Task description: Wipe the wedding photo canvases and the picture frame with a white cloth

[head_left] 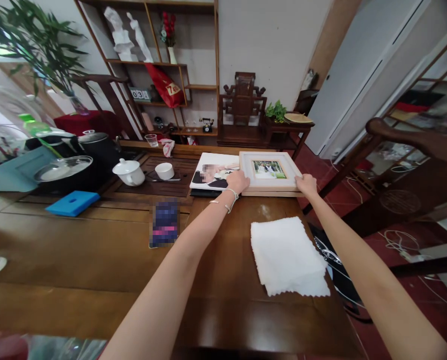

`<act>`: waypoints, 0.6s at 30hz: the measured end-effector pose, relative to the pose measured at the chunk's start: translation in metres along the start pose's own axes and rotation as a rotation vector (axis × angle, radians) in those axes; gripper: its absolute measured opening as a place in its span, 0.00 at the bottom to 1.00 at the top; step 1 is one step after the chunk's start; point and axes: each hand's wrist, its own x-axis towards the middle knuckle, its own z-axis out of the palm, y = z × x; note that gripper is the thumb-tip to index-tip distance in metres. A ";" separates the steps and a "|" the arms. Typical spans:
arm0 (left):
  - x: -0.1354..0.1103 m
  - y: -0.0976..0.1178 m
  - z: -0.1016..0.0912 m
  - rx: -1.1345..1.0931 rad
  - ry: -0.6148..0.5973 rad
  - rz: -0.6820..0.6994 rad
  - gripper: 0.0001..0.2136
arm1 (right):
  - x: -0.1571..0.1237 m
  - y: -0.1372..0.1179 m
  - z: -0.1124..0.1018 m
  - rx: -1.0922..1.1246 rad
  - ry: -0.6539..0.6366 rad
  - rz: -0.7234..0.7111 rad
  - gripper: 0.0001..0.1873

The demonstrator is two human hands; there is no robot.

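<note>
A light wooden picture frame [291, 170] with a small photo in a white mat lies at the far right of the table, on top of another pale frame. My left hand [239, 182] closes on its left front corner, and my right hand [306, 183] grips the right front corner. Just left of it, partly behind my left hand, a white photo panel [207, 162] rests on something dark. Nearer to me, between my forearms, a white cloth [289, 257] is spread flat on the brown wooden table [223, 300].
On the left stand a white lidded teapot [128, 173], a white cup [165, 171], a glass-lidded pan [63, 168] and a blue block [73, 203]. A blurred dark blue item [164, 222] lies mid-table. A wooden chair [403, 175] stands close on the right.
</note>
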 end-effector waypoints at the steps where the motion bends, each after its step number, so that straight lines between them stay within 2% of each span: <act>1: 0.000 0.001 0.000 0.016 -0.002 0.017 0.06 | -0.002 0.000 0.000 0.006 0.010 -0.007 0.19; 5: -0.005 0.008 0.000 0.055 0.001 0.091 0.04 | -0.011 -0.002 -0.006 0.043 0.075 -0.059 0.19; 7: -0.009 0.014 -0.005 0.059 0.011 0.132 0.05 | -0.015 -0.005 -0.014 0.071 0.129 -0.097 0.15; 10: -0.015 0.022 -0.017 0.040 0.036 0.196 0.08 | -0.021 -0.010 -0.033 0.115 0.230 -0.151 0.11; 14: -0.027 0.025 -0.040 -0.047 0.080 0.246 0.11 | -0.037 -0.018 -0.064 0.163 0.360 -0.219 0.16; 17: -0.043 0.020 -0.059 -0.210 0.091 0.244 0.11 | -0.060 -0.028 -0.080 0.262 0.488 -0.323 0.18; 18: -0.050 0.017 -0.065 -0.532 0.075 0.213 0.10 | -0.071 -0.031 -0.084 0.305 0.517 -0.354 0.18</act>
